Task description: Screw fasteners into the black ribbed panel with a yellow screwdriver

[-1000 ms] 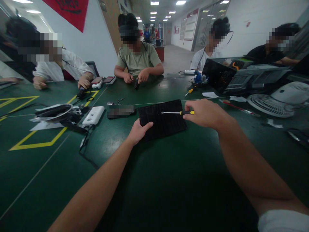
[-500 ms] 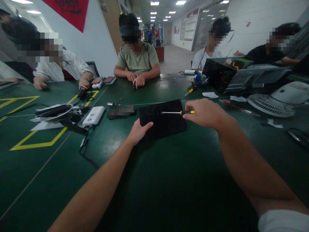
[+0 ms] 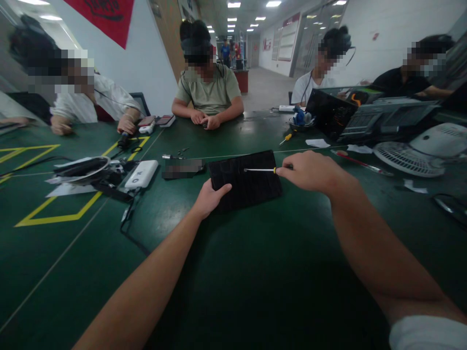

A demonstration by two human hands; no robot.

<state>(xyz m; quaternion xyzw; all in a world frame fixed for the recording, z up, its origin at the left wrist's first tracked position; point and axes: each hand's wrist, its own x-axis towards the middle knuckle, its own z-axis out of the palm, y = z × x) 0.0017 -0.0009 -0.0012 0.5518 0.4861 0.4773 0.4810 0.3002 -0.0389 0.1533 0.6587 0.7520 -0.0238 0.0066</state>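
A flat black rectangular panel (image 3: 251, 187) with faint ridges is held a little tilted over the green table. Its lower left corner is gripped by my left hand (image 3: 209, 198), with the thumb on the face and the other fingers hidden behind. My right hand (image 3: 308, 171) is closed around the handle of a screwdriver (image 3: 260, 170), whose metal shaft points left across the panel. The tip is at the panel's upper middle; whether it touches a screw there is too small to tell. Left of the panel lies a dark flat piece (image 3: 182, 169), partly blurred out.
Small metal parts (image 3: 178, 154) lie beyond the dark piece. A white power bank (image 3: 141, 175) with a cable and a coil of gear stand at left. A white fan part (image 3: 410, 158), a red pen (image 3: 361, 163) and another screwdriver (image 3: 288, 138) are at right. Several people sit around.
My right hand has shifted along the screwdriver, its fingers now covering most of the yellow and black handle. The panel and my left hand stay in place.
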